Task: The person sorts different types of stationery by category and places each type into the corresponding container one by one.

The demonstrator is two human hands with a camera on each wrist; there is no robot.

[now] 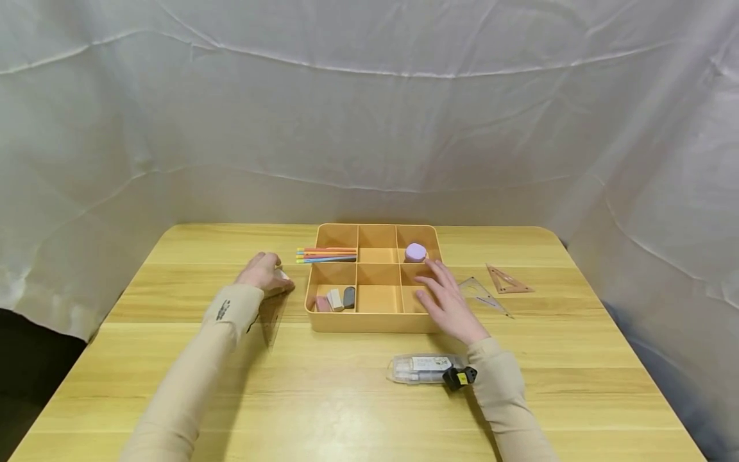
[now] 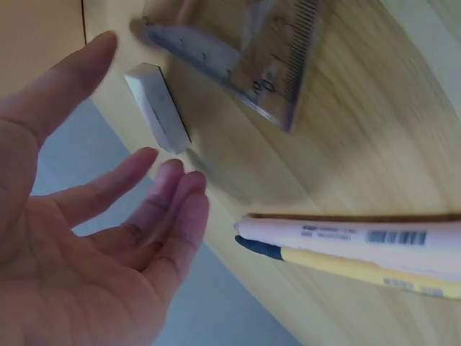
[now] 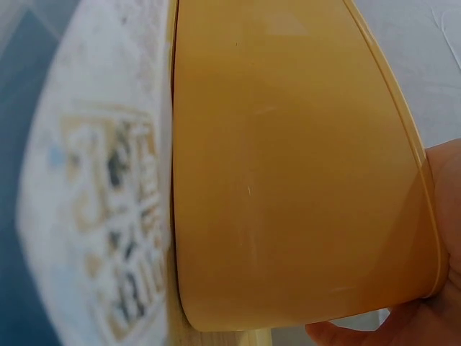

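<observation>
My left hand [image 1: 260, 273] reaches down left of the tan divided tray [image 1: 375, 323]. In the left wrist view its fingers [image 2: 176, 238] are loosely bent and spread around a white eraser [image 2: 160, 108], with a visible gap between. Beside the eraser lies a clear set square [image 2: 248, 72]. A pink pen [image 2: 346, 238] and a yellow pen [image 2: 360, 268] lie nearby, mostly hidden by my sleeve in the head view. My right hand [image 1: 447, 305] rests at the tray's right front corner, fingers spread over the front right compartment; the right wrist view shows it against the rim.
Erasers [image 1: 336, 299] fill part of the front left compartment. Colored pencils [image 1: 326, 255] stick out of the back left one. A lilac rounded object [image 1: 416, 252] sits back right. Two set squares, one brown [image 1: 508, 282], lie right of the tray. A clear pack [image 1: 418, 369] lies in front.
</observation>
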